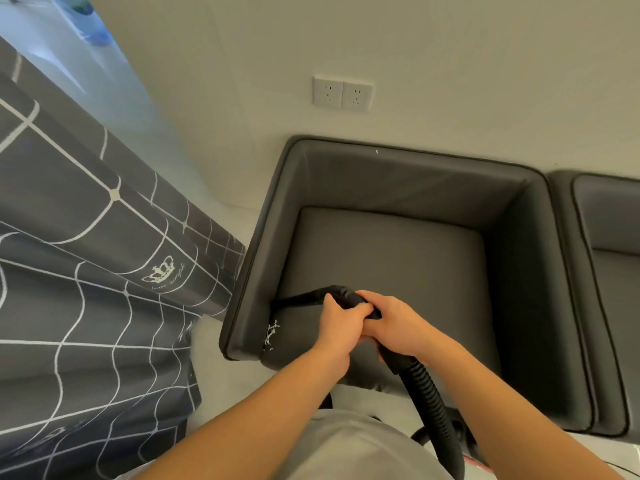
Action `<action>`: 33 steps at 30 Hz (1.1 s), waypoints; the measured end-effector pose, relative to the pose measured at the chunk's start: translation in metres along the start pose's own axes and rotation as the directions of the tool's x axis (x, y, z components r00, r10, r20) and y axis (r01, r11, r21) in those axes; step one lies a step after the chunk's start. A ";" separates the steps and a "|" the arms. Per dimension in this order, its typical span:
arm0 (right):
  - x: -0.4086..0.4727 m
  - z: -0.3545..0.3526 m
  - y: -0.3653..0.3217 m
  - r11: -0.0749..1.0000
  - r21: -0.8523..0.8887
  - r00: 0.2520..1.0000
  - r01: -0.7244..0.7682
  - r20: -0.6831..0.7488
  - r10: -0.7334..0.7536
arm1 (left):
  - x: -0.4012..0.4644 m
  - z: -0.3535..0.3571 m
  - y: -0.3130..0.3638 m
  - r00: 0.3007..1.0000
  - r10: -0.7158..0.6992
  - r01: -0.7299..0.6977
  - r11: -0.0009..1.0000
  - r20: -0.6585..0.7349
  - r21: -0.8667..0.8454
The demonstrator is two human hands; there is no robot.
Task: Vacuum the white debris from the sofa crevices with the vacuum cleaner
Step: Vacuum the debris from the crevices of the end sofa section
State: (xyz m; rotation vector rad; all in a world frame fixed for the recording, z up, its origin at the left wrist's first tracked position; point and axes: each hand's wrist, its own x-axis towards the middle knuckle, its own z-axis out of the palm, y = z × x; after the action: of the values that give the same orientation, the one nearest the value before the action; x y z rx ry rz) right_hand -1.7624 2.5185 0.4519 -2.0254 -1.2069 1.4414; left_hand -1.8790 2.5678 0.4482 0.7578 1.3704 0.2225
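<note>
A dark grey sofa seat (388, 251) fills the middle of the view. White debris (271, 336) lies in the crevice between the seat cushion and the left armrest (249, 282), near the front. Just behind the debris, the tip of the black vacuum nozzle (294, 300) points into that same crevice. My left hand (337, 323) and my right hand (391, 323) both grip the black vacuum handle, close together. The ribbed black hose (429, 393) runs from the handle down to the lower right.
A grey curtain (86, 271) with a white grid pattern hangs at the left, close to the armrest. Two white wall sockets (343, 93) sit on the wall behind. A second grey sofa seat (609, 237) adjoins on the right.
</note>
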 end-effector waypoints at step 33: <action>-0.094 0.070 0.081 0.962 -0.237 0.991 0.136 0.028 -0.133 | -0.077 0.031 -0.123 0.974 0.045 -0.049 0.999 -0.224 -0.009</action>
State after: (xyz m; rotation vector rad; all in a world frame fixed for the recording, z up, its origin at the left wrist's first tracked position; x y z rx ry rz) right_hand -1.8005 2.3850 0.4204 -2.0410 -1.5562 1.2984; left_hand -1.9010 2.4217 0.4355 0.7706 1.5629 0.3639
